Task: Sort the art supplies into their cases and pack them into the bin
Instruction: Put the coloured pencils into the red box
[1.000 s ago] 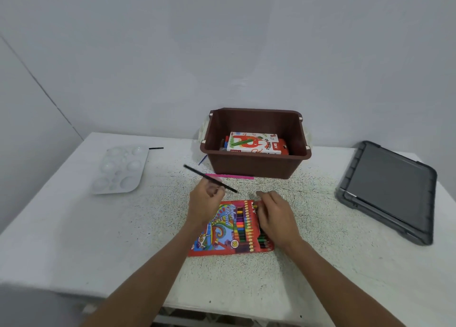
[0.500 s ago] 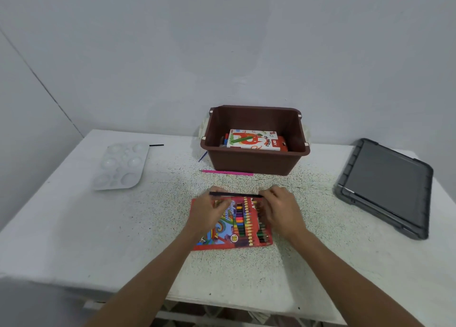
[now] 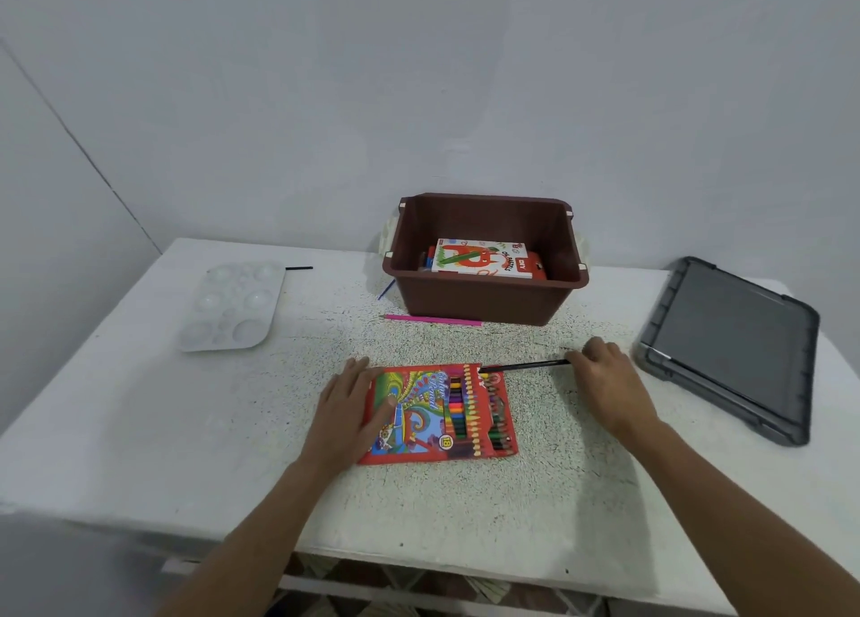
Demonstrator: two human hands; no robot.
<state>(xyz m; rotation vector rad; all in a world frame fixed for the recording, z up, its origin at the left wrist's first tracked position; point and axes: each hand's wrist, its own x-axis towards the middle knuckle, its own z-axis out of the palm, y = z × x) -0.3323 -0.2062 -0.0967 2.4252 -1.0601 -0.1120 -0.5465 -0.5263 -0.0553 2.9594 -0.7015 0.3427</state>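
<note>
A red colored-pencil case (image 3: 437, 414) lies flat on the table (image 3: 139, 430), near its front edge. A black pencil (image 3: 523, 366) lies almost level, one end at the case's far right corner. Your right hand (image 3: 605, 384), forearm reaching in from the lower right, pinches the pencil's other end with curled fingers. Your left hand (image 3: 349, 412) lies flat on the case's left side, fingers straight, grasping nothing. Beyond the case a pink pencil (image 3: 433, 320) lies just in front of the brown bin (image 3: 484, 300), which holds a pastel box (image 3: 481, 258). A white palette (image 3: 232, 307) sits far left, a grey lid (image 3: 730, 342) far right.
</note>
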